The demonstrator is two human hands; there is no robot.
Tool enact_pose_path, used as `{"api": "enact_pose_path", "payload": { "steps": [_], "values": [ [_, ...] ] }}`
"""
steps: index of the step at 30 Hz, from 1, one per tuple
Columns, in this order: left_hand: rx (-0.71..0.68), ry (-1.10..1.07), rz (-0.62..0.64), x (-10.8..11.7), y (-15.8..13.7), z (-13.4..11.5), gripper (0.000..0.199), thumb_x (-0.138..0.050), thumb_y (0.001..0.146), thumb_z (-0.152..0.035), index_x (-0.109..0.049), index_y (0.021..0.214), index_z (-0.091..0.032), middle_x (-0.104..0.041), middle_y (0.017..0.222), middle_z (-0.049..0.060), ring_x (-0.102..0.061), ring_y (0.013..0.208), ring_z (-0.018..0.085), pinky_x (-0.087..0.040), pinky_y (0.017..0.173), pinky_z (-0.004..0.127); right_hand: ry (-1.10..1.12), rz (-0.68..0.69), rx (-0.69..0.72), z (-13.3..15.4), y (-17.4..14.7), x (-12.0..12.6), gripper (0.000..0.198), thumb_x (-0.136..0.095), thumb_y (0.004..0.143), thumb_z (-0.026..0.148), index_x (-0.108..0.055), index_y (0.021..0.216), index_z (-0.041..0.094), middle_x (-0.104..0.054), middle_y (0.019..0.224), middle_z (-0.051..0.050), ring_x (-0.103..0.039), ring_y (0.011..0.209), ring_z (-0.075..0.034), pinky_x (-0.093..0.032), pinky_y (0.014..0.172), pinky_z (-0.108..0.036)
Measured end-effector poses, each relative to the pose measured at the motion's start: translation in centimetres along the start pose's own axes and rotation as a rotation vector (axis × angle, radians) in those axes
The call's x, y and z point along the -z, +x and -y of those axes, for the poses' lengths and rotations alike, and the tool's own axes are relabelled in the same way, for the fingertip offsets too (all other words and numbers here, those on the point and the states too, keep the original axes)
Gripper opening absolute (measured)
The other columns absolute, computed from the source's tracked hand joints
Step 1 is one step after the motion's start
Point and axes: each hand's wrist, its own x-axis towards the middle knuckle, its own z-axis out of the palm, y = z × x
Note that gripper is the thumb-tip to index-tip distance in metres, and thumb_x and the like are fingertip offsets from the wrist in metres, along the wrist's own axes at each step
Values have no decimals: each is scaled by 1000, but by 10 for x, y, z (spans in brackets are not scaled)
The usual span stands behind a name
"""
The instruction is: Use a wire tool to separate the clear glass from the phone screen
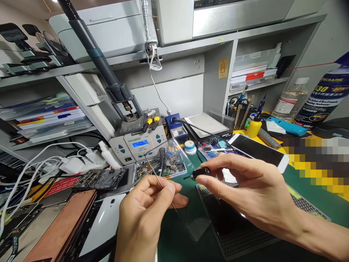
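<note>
Black and stubby, a small tool (201,173) sits pinched between the thumb and fingertips of the right hand (253,191), its thin tip pointing toward the left hand (148,209). With fingers curled, the left hand grips a clear sheet (191,215) by its edge; I cannot tell whether the tip touches it. Beneath the right hand, a dark phone (222,214) lies on a grey mat (237,247); beyond that hand rests a white phone (257,151).
</note>
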Motion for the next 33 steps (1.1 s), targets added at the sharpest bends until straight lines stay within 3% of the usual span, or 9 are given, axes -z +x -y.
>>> {"api": "enact_pose_path", "payload": {
  "steps": [13, 22, 33],
  "values": [
    [6, 44, -6, 5, 0, 4, 25, -84, 75, -38, -73, 78, -16, -74, 79, 4, -75, 67, 21, -61, 69, 27, -51, -12, 17, -3, 1, 5, 15, -82, 82, 33, -76, 90, 21, -77, 81, -3, -68, 70, -17, -56, 63, -26],
    [-9, 15, -15, 4, 0, 2, 22, -85, 73, -35, -72, 75, -17, -74, 78, 3, -75, 64, 19, -61, 65, 26, -97, -14, 31, 1, 4, 9, 14, -81, 83, 31, -75, 88, 19, -76, 78, -2, -66, 65, -14, -50, 52, -22],
    [-34, 15, 3, 7, 0, 5, 21, -80, 80, -34, -71, 76, -16, -75, 79, 3, -76, 68, 20, -63, 69, 28, -101, -23, 35, 2, 3, 13, 13, -81, 83, 29, -75, 86, 18, -76, 77, -2, -65, 66, -14, -51, 57, -23]
  ]
}}
